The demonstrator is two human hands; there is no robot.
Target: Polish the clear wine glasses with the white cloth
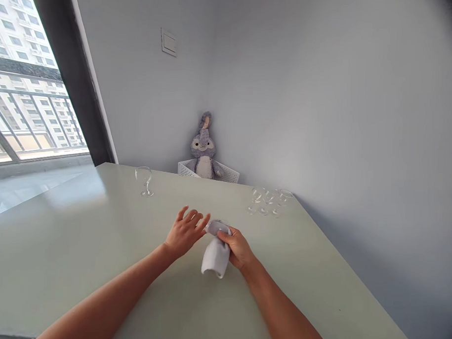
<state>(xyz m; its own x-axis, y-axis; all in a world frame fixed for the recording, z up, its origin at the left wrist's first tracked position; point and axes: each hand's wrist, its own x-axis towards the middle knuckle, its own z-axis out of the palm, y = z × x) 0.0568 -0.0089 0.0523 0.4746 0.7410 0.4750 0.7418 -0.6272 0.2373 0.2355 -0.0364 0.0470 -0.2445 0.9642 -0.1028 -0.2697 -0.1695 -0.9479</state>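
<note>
A white cloth [216, 258] hangs from my right hand [237, 246], whose thumb presses it against a clear glass [219, 222] near the middle of the table. Part of the cloth is tucked inside the glass bowl, and the rest droops below. Beside the glass, on its left, my left hand [187, 231] is palm down with fingers spread and bent, its fingertips close to the rim. Whether those fingertips touch the glass is hard to tell.
One stemmed glass [143, 176] stands at the back left of the pale green table [169, 306]. Several stemmed glasses [271, 197] are grouped at the back right. Behind the table edge, a grey plush toy [203, 149] sits in a white basket [231, 175].
</note>
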